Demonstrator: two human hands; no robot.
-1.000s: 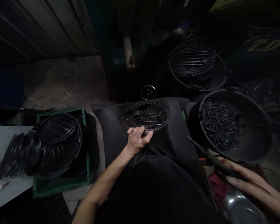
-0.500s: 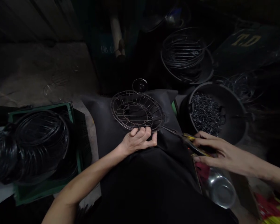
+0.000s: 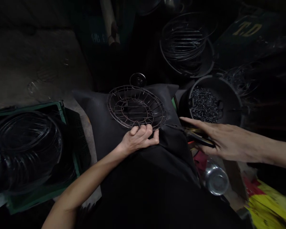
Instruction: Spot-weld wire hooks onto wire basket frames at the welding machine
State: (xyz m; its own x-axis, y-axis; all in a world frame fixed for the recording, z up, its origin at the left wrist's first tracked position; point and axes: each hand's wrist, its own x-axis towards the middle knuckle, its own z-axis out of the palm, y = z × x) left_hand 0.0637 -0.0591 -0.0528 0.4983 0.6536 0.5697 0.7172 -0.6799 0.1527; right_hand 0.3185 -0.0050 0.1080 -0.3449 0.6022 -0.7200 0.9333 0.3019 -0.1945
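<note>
A round wire basket [image 3: 120,108] rests on the dark apron [image 3: 143,178] over my lap, with thin bars and a wavy inner ring. My left hand [image 3: 140,136] grips its near rim, fingers curled over the wire. To the right, my right hand [image 3: 216,138] holds pliers [image 3: 199,139] with dark and yellowish handles; its index finger stretches out past them. The pliers' metal end points left, close to the basket's near right rim. Whether the jaws touch the wire is too dark to tell. Behind the basket stands a small metal ring [image 3: 137,79].
A black bucket [image 3: 231,92] at the right holds small metal pieces [image 3: 205,105]. Beyond it, another bucket [image 3: 211,60] carries wire racks. A green crate [image 3: 62,111] full of wire rings stands at the left. A metal bowl [image 3: 216,181] and a yellow bag [image 3: 269,200] lie lower right.
The view has shifted, so most things sit further left and higher. My right hand has opened out somewhat around the pliers, its index finger now extended. My left hand keeps its hold on the basket.
</note>
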